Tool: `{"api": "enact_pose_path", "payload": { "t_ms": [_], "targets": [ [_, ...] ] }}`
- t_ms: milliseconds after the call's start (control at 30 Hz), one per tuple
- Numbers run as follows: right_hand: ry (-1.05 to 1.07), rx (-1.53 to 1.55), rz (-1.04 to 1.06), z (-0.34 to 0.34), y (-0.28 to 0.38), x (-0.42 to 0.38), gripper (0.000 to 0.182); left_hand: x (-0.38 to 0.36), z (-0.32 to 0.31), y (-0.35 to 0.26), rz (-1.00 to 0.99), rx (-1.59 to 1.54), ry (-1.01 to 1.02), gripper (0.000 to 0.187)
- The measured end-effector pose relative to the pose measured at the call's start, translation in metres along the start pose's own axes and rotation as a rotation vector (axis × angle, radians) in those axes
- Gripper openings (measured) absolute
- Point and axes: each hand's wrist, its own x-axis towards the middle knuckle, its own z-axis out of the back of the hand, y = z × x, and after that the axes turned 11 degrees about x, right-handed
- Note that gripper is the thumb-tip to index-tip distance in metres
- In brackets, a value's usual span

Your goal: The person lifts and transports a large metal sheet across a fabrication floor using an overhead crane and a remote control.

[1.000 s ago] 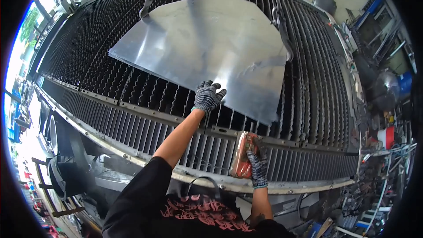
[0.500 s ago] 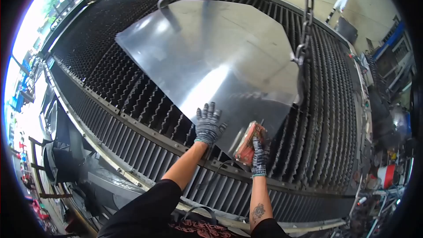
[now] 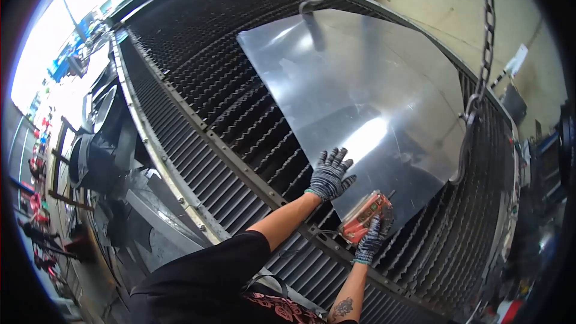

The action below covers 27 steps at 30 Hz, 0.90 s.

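Observation:
My left hand (image 3: pixel 330 176), in a grey striped knit glove, rests flat with fingers spread on the near left edge of a large shiny metal sheet (image 3: pixel 366 78). The fingers of my right hand (image 3: pixel 373 240), gloved alike, are wrapped around a red remote control (image 3: pixel 363 216) with a short antenna, seemingly covered in clear plastic. It is held over the sheet's near corner. A hook (image 3: pixel 313 1) on a chain reaches the sheet's far edge. Another hook (image 3: pixel 471 111), hanging from a second chain (image 3: pixel 487 30), is at its right edge.
Beneath the sheet spreads a bed of jagged metal slats (image 3: pixel 198 54) inside a frame. A ribbed side panel (image 3: pixel 180 144) runs along its near side. Dark sheet-metal pieces (image 3: pixel 99 162) lie to the left. A pale wall (image 3: pixel 432 0) stands behind.
The view has turned left, so the sheet, chains and hands appear farther right. My left hand stays on the sheet's edge, and my right keeps holding the remote control.

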Motion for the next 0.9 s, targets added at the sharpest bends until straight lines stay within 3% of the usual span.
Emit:
{"api": "enact_pose_path", "payload": {
  "t_ms": [67,100,167,200,233,300,333,367,433,533,567,600,667,733,767,867,900],
  "targets": [
    [-0.037,0.033,-0.023,-0.001,-0.011,-0.002,0.040,-0.001,0.003,0.002,0.019,-0.035,-0.065,0.054],
    [0.063,-0.090,0.085,-0.004,0.017,0.003,0.039,-0.002,0.007,0.003,0.008,-0.036,-0.069,0.054],
    [0.005,0.175,0.033,-0.006,-0.004,0.002,0.038,-0.001,0.011,0.009,0.018,-0.019,-0.089,0.054],
    [-0.002,0.276,-0.129,-0.002,-0.012,0.004,0.040,0.001,0.010,0.012,0.032,-0.015,-0.100,0.054],
    [0.017,0.203,-0.115,-0.013,0.029,0.003,0.043,0.002,0.017,0.013,0.050,-0.005,-0.112,0.054],
    [0.140,-0.013,0.138,0.016,-0.041,0.027,0.047,0.009,0.038,0.009,0.058,0.018,-0.089,0.053],
    [0.180,-0.029,0.228,-0.003,0.021,0.022,0.053,0.012,0.048,0.009,0.051,0.032,-0.053,0.053],
    [0.228,-0.034,0.226,-0.004,0.037,0.026,0.057,0.015,0.058,0.007,0.068,0.019,-0.049,0.052],
    [0.275,-0.026,0.166,-0.007,0.045,0.030,0.062,0.008,0.093,0.000,0.081,0.025,-0.022,0.050],
    [0.270,0.071,0.088,-0.012,0.065,0.028,0.063,0.001,0.092,-0.002,0.109,-0.037,-0.073,0.050],
    [0.232,0.041,0.197,-0.011,0.059,0.029,0.056,-0.005,0.083,-0.002,0.105,-0.059,-0.152,0.048],
    [0.257,0.053,0.202,0.004,0.032,0.043,0.056,-0.014,0.086,-0.001,0.085,-0.077,-0.146,0.049],
    [0.285,0.058,0.517,0.015,-0.041,0.079,0.059,-0.039,0.082,-0.001,0.065,-0.130,-0.184,0.050],
    [0.280,-0.032,0.466,0.001,0.007,0.062,0.054,-0.074,0.071,0.001,0.076,-0.216,-0.257,0.051],
    [0.287,-0.075,0.437,-0.008,0.028,0.052,0.052,-0.101,0.103,0.002,0.074,-0.315,-0.157,0.050],
    [0.336,-0.165,0.385,-0.023,0.048,0.036,0.045,-0.172,0.122,0.021,0.323,-0.552,-0.079,0.045],
    [0.349,-0.214,0.374,-0.023,0.048,0.029,0.043,-0.207,0.136,0.025,0.454,-0.514,-0.187,0.037]
  ]
}}
